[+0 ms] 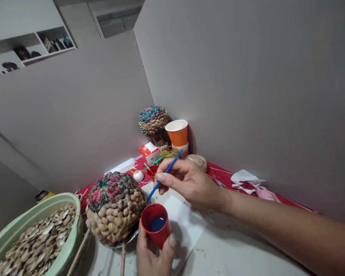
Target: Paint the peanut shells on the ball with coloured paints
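My right hand pinches a blue paintbrush, its tip down at the right side of a peanut-shell dome. The dome's top is painted pink, teal and dark blue, while its lower shells are bare tan. In my left hand is a red cup with dark blue paint inside, held just right of the dome. Twine-wrapped legs run down from the dome, and a shiny rim shows beneath it. Whether the brush tip touches the shells is hard to tell.
A green basket of peanut shells stands at left. Behind are a finished-looking painted shell dome, an orange paper cup, another red cup, a twine ball and crumpled tissue. White paper lies under my hands. Grey walls close the corner.
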The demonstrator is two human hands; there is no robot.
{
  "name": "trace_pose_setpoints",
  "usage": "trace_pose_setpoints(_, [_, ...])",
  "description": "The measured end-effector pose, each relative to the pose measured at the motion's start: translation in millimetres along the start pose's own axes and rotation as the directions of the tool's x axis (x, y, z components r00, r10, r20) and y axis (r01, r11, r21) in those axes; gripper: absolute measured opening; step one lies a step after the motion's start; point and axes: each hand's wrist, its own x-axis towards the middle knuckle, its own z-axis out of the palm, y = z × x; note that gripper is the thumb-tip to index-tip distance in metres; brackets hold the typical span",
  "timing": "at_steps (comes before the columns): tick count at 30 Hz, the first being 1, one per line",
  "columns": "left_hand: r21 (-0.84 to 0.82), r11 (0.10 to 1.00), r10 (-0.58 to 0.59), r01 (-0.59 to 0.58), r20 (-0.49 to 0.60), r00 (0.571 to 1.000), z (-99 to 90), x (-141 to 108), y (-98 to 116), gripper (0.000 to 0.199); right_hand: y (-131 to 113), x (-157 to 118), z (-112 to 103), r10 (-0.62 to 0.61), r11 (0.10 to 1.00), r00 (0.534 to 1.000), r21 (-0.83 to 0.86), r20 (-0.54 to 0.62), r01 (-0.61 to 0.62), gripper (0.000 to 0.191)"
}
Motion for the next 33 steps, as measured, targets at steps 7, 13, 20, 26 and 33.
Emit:
trace_pose_setpoints(7, [0.015, 0.999, 0.028, -0.028, 0.002, 1.0, 0.8, 1, 1, 0.06, -11, 1, -4, 0.011, 0.915, 0.954, -0.389, 0.298, 0.111, 0.022])
trace_pose_setpoints(13, [0.026, 0.997, 0.072, -0.073, 0.031, 0.997, 1.4, 2, 3, 0.053, -8, -3, -3, 0.102, 0.813, 0.879, -0.548, 0.466, 0.196, 0.016])
trace_pose_setpoints(20, [0.038, 0.996, 0.082, -0.082, -0.002, 0.997, 1.1, 1, 1, 0.05, -12, -1, -5, 0.061, 0.853, 0.901, -0.491, 0.429, 0.176, 0.018])
trace_pose_setpoints(26, [0.035, 0.996, 0.078, -0.077, -0.018, 0.997, -0.3, 2, -6, 0.063, -10, -3, -4, 0.119, 0.858, 0.87, -0.491, 0.478, 0.152, 0.015])
trace_pose_setpoints(33, [0.054, 0.997, 0.065, -0.064, -0.017, 0.998, -3.1, 2, -9, 0.053, -19, 2, -6, 0.137, 0.951, 0.956, -0.303, 0.257, -0.055, 0.023])
